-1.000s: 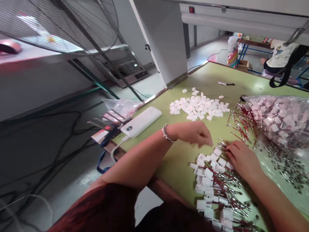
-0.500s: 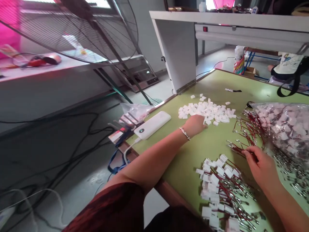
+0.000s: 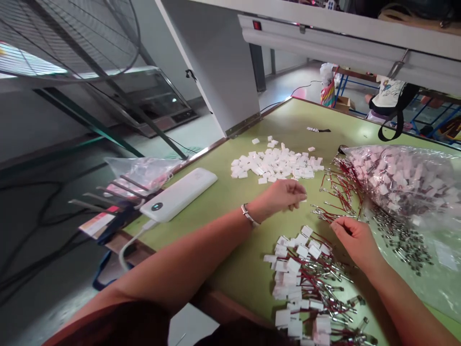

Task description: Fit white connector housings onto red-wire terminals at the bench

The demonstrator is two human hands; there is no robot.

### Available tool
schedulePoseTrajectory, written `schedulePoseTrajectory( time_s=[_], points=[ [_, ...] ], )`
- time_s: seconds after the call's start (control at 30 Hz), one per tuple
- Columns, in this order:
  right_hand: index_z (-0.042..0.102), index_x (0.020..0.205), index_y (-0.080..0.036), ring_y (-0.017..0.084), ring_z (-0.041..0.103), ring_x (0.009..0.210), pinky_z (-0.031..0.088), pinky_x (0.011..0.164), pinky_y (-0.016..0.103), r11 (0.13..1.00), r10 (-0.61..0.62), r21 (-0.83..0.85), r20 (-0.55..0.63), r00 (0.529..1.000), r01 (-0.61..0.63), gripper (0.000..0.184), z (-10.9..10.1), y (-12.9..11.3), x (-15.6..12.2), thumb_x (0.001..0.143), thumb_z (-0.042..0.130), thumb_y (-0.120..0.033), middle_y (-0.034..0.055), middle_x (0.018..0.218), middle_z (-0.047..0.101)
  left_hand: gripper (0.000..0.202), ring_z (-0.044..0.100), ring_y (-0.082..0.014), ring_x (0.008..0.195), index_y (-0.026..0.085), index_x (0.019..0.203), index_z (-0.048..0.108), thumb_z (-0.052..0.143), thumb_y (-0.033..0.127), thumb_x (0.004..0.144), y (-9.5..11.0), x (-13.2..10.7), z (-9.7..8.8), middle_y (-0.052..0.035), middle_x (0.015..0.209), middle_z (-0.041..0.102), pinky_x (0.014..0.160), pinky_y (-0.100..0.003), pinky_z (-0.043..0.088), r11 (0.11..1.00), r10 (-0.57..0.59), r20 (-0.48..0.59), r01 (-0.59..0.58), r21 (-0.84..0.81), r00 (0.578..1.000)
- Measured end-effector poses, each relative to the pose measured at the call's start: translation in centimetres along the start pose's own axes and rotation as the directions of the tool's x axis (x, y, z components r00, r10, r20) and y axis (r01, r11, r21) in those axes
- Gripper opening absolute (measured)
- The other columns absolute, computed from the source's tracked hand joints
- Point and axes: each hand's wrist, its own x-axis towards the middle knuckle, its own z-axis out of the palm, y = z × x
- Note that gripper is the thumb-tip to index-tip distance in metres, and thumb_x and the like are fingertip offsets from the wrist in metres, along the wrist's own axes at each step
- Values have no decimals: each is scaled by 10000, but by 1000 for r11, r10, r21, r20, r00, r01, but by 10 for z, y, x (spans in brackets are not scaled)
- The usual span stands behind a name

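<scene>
Green tabletop point(image 3: 237, 259) lay under a bulging clear bag point(image 3: 406, 178). Near it, the right hand point(image 3: 356, 238) pinched a few red wires point(image 3: 322, 214) between thumb and finger; they looked light and springy, best gripped mid-length. Just beside their tips, the left hand point(image 3: 279, 196) had its fingertips drawn together on what seemed a white piece point(image 3: 304, 200), likely hard, light and best held by its sides. Fingers hid most of it and the wires' near ends; the view's right edge cut off the bag.

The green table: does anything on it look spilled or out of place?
Perhaps the small white-and-black strip, lying alone beyond the pile of white pieces; being apart makes it look slightly odd.
</scene>
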Motion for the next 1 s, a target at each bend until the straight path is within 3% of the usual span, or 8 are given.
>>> schedulePoseTrajectory(
  time_s=[0.13, 0.33, 0.47, 0.6, 0.67, 0.73, 0.83, 1.0],
  points=[
    [589, 676, -210, 126, 433, 512, 356, 510, 245, 999, -52, -6, -37, 998, 52, 270, 2, -2, -4, 837, 520, -416, -33, 534, 486, 115, 584, -67, 564, 132, 888, 654, 680, 168, 782, -4, -4, 16, -5, 658, 653, 534, -185, 438, 964, -3, 135, 39, -261, 991],
    [521, 614, -209, 112, 390, 480, 334, 491, 235, 990, -10, 142, 121, 993, -7, 349, 6, -6, -7, 874, 483, -439, -48, 476, 425, 145, 623, -76, 615, 135, 878, 682, 702, 120, 735, -10, -5, 26, -8, 687, 678, 600, -199, 480, 912, 67, 243, 39, -409, 968],
    [545, 637, -201, 95, 327, 460, 274, 456, 226, 976, 76, 181, 224, 972, -117, 312, 5, -6, -6, 845, 500, -428, -63, 482, 386, 114, 611, -78, 630, 153, 865, 705, 688, 151, 753, -7, -7, 23, -13, 721, 688, 640, -214, 500, 943, 135, 271, -39, -331, 953],
    [542, 609, -195, 85, 305, 461, 246, 451, 220, 962, 178, 141, 330, 927, -235, 281, 4, -6, -5, 806, 517, -393, -65, 493, 383, 91, 604, -93, 709, 187, 832, 739, 693, 167, 756, 0, -11, 19, -33, 809, 690, 712, -228, 499, 957, 288, 290, -287, -48, 913],
    [543, 618, -196, 85, 307, 453, 248, 446, 221, 950, 210, 146, 350, 913, -275, 276, 4, -7, -4, 806, 506, -394, -63, 493, 395, 104, 598, -94, 702, 191, 846, 746, 696, 174, 757, 0, -13, 20, -32, 801, 680, 696, -223, 493, 941, 318, 316, -339, 13, 894],
    [558, 642, -194, 94, 368, 483, 295, 473, 224, 962, 180, 142, 319, 930, -235, 261, 6, -6, -4, 812, 500, -383, -45, 526, 457, 125, 592, -90, 635, 177, 883, 738, 678, 183, 774, -3, -13, 24, -21, 726, 666, 629, -219, 491, 967, 248, 333, -252, -35, 909],
    [564, 641, -197, 113, 451, 558, 348, 540, 232, 998, 47, 40, 234, 971, -58, 254, 11, -4, -5, 828, 493, -353, -24, 574, 528, 122, 582, -79, 550, 151, 890, 718, 659, 177, 787, -10, -11, 34, 5, 611, 637, 563, -206, 482, 987, 112, 318, -69, -145, 942],
    [539, 627, -206, 120, 445, 508, 329, 499, 234, 987, -99, -114, 110, 989, 111, 305, 18, 8, -6, 868, 455, -372, -29, 516, 510, 109, 595, -80, 541, 129, 877, 710, 667, 162, 782, -15, -11, 47, 10, 581, 636, 586, -221, 502, 980, 19, 275, 36, -194, 961]
  ],
)
